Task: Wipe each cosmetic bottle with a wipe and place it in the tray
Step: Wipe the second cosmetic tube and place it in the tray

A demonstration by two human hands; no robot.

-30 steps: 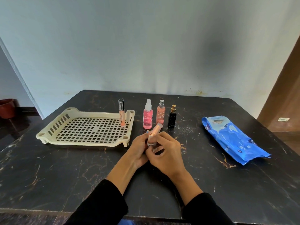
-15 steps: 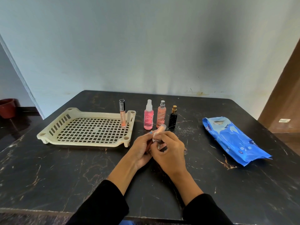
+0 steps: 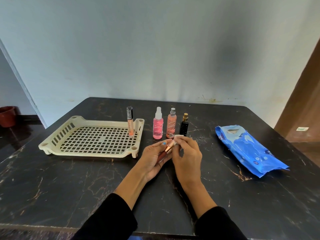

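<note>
I've got the cream tray [image 3: 52,144] off to the left of my fingers, one tube standing in it. My left hand [image 3: 152,158] grips a small rose-gold bottle [image 3: 167,148], right hand [image 3: 187,153] pinches the wipe [image 3: 178,138] at its tip. Mid-wipe, I reckon; next I carry it left and set it upright in the tray.

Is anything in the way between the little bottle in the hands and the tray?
Nothing visible is. The small bottle, held by the left hand, sits just right of the tray. Only the tray's low rim lies between. The lip gloss tube stands at the far right corner.
</note>
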